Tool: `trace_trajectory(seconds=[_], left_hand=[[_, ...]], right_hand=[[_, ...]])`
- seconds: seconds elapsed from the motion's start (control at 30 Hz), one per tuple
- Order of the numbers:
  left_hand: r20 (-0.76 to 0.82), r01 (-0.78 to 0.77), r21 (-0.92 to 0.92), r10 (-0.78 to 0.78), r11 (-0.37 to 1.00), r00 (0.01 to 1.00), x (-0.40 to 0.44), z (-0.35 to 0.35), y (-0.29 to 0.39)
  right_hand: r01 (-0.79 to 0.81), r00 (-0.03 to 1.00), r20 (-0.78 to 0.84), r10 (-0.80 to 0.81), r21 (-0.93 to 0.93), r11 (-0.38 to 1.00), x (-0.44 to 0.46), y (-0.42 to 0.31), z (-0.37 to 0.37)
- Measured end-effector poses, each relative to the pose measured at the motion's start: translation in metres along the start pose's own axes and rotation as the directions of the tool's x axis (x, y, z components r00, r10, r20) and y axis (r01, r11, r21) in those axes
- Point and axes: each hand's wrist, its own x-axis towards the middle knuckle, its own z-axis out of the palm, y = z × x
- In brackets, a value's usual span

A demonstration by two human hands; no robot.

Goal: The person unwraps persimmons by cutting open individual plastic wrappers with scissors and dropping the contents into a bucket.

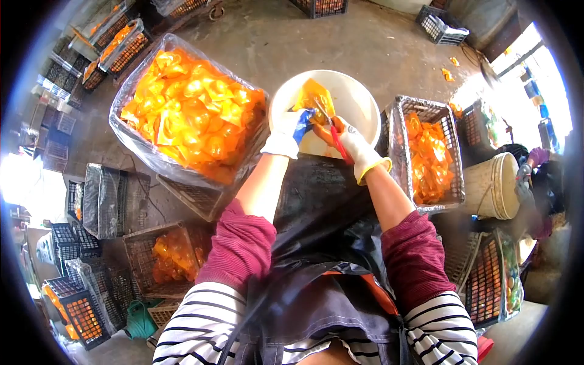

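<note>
My left hand (285,135), in a white glove with blue fingers (303,121), is over the left part of the round white tub (372,108). Its fingers are closed on the near end of an orange plastic packet (316,94), which is held above the tub's interior, left of centre and towards the far rim. My right hand (360,149), in a white glove with a yellow cuff, has its fingers clenched round red-handled scissors (342,145); the blades lie across the packet, but whether they are parted cannot be determined.

Left of the tub: a large plastic-lined crate (141,135), heaped with orange packets (188,103). Right of the tub: a smaller black crate (456,152), also lined, part-filled with similar packets. Beyond its right side, a cream bucket (505,185) lies near another person's gloved hand (523,177).
</note>
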Motion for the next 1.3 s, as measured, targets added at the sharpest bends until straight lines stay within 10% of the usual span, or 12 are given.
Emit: trace_trajectory(seconds=[0.1,0.13,0.33,0.5,0.6,0.67,0.83,1.0,1.1,1.2,1.27,1.3], left_hand=[[0.022,-0.081,0.229,0.078,0.970,0.997,0.041,-0.019,-0.043],[-0.005,-0.125,-0.032,0.124,0.992,0.992,0.027,-0.011,-0.035],[-0.104,-0.102,0.648,0.220,0.755,0.970,-0.014,0.000,0.008],[-0.045,-0.245,0.350,0.278,0.904,0.960,0.024,-0.017,-0.034],[0.230,-0.680,0.223,0.641,0.698,0.733,0.069,-0.023,-0.060],[0.081,0.071,-0.412,-0.041,0.908,0.996,-0.019,0.016,0.025],[0.123,-0.387,0.071,0.377,0.919,0.918,0.034,-0.012,-0.029],[-0.019,-0.133,0.224,0.141,0.965,0.990,0.013,-0.008,-0.004],[0.061,-0.303,0.373,0.303,0.877,0.951,0.019,-0.011,-0.015],[0.129,-0.341,-0.001,0.339,0.940,0.932,0.014,-0.010,-0.017],[0.187,0.042,-0.401,0.037,0.915,0.982,-0.006,0.004,0.007],[0.116,-0.062,-0.255,0.094,0.965,0.989,0.000,0.002,0.000]], right_hand=[[-0.053,0.998,-0.011,0.054,0.075,0.996,0.000,0.006,-0.002],[-0.108,0.994,-0.006,0.109,0.084,0.991,-0.009,-0.008,-0.002],[-0.018,1.000,-0.011,0.018,0.012,1.000,0.005,0.014,-0.003],[-0.186,0.982,0.057,0.180,0.129,0.974,-0.020,-0.027,-0.001],[-0.190,0.981,0.076,0.181,0.144,0.971,-0.015,-0.026,-0.005],[-0.194,0.977,0.122,0.174,0.178,0.965,-0.008,-0.020,-0.008],[-0.164,0.983,0.104,0.151,0.132,0.978,-0.022,-0.037,-0.002],[-0.171,0.984,0.064,0.166,0.100,0.980,-0.021,-0.032,-0.002],[-0.145,0.989,0.027,0.143,0.132,0.981,-0.020,-0.030,0.001],[-0.114,0.993,-0.013,0.116,0.107,0.988,-0.016,-0.023,0.002],[-0.150,0.988,-0.028,0.153,0.087,0.985,-0.010,-0.017,-0.003],[-0.136,0.990,-0.035,0.140,0.096,0.986,-0.014,-0.020,-0.002]])
